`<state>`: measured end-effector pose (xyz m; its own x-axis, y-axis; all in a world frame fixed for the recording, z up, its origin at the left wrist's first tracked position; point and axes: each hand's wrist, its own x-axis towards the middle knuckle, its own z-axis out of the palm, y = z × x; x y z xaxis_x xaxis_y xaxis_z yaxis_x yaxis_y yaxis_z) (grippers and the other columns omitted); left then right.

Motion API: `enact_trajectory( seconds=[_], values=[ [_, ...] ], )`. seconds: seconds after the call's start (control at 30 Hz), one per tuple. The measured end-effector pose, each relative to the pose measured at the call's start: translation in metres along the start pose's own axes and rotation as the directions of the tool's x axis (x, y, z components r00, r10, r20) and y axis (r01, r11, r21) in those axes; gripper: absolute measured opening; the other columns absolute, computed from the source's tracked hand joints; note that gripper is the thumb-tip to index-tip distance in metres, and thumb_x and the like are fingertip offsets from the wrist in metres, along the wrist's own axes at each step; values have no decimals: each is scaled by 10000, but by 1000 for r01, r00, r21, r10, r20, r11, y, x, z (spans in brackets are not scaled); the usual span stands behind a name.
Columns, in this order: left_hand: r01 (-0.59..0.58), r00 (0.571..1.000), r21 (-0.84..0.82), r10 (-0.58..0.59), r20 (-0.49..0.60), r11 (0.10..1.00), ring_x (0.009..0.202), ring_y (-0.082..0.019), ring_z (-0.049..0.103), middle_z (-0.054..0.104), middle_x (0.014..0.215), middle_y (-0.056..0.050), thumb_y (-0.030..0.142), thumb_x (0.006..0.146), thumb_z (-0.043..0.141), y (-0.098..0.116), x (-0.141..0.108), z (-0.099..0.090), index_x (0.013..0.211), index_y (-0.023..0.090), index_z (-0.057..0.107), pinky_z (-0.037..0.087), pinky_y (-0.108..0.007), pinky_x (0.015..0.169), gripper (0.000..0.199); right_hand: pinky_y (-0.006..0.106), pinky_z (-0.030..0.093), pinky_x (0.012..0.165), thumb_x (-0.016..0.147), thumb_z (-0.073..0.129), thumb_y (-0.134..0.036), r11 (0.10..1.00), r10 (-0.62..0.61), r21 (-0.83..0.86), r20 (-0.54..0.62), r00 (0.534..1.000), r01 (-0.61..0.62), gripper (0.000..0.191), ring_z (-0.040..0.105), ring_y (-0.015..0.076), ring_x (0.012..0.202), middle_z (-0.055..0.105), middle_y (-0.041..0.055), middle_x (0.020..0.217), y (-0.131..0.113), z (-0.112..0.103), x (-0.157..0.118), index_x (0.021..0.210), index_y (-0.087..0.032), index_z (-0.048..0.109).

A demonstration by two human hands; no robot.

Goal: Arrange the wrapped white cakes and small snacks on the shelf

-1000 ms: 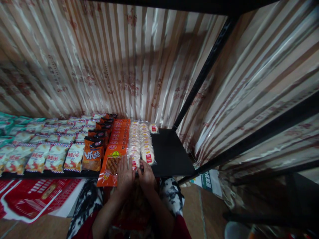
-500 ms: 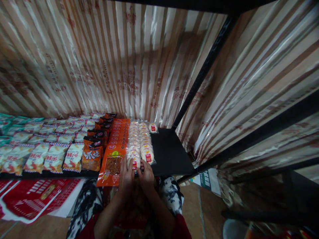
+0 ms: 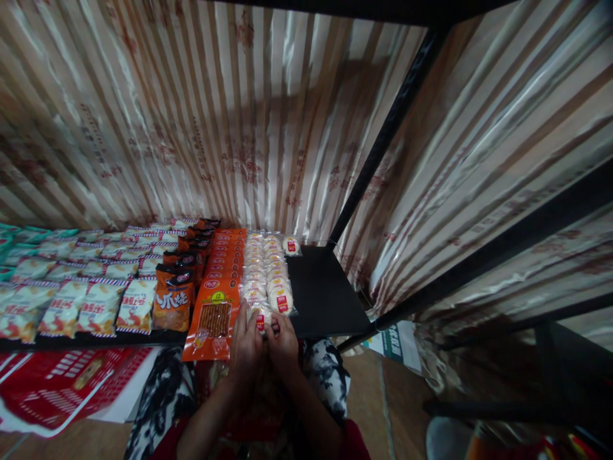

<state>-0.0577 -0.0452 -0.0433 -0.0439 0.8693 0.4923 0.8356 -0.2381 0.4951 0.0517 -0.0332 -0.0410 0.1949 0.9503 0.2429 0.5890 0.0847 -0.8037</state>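
At the shelf's front edge, a clear-wrapped packet of round white rice crackers [image 3: 260, 317] with a red label sits between my two hands. My left hand [image 3: 246, 342] grips its left side, fingers bent along the wrapper. On the other side my right hand [image 3: 283, 342] pinches the packet's right edge. Behind it runs a row of overlapping like packets [image 3: 255, 268]. A second row [image 3: 279, 281] lies to its right, ending in a red-labelled packet. One single packet [image 3: 291, 245] lies at the back, starting a third column. Left of my left hand are orange snack-stick packs [image 3: 215, 319].
Brown-orange bags [image 3: 173, 303] and white snack bags [image 3: 136, 303] fill the black shelf [image 3: 316, 287] leftward. A slanting metal post [image 3: 383, 140] rises at right, before a striped curtain [image 3: 268, 128]. Below left is a red basket [image 3: 52, 390].
The held packet has come slightly toward me, away from the row behind it. Both hands stay on it, the right fingers curled a little more. The view has shifted slightly.
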Motion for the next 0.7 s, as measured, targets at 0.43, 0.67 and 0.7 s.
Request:
enact_trajectory(
  seconds=[0.43, 0.67, 0.7],
  values=[
    [-155, 984, -49, 158, 87, 987, 1282, -275, 386, 352, 1428, -177, 170, 879, 349, 43, 1, 12, 1164, 95, 564, 415, -434, 1011, 365, 281, 500, 651, 820, 473, -400, 997, 73, 33, -67, 995, -71, 302, 589, 175, 687, 611, 61, 814, 22, -49, 5, 918, -168, 641],
    [-161, 947, -84, 178, 267, 983, 1312, -271, 340, 373, 1422, -163, 144, 863, 334, 74, 20, 13, 1144, 81, 584, 351, -422, 1068, 381, 300, 489, 694, 822, 456, -430, 995, 104, 18, -91, 990, -103, 343, 591, 190, 726, 616, 80, 829, 33, -72, 15, 907, -152, 637],
    [-168, 935, -84, 186, 301, 982, 1320, -272, 328, 361, 1429, -167, 141, 859, 334, 78, 23, 13, 1154, 72, 577, 338, -426, 1077, 387, 303, 486, 698, 821, 453, -434, 994, 108, 10, -99, 989, -107, 350, 591, 193, 731, 617, 82, 829, 35, -75, 16, 908, -149, 637]
  ],
)
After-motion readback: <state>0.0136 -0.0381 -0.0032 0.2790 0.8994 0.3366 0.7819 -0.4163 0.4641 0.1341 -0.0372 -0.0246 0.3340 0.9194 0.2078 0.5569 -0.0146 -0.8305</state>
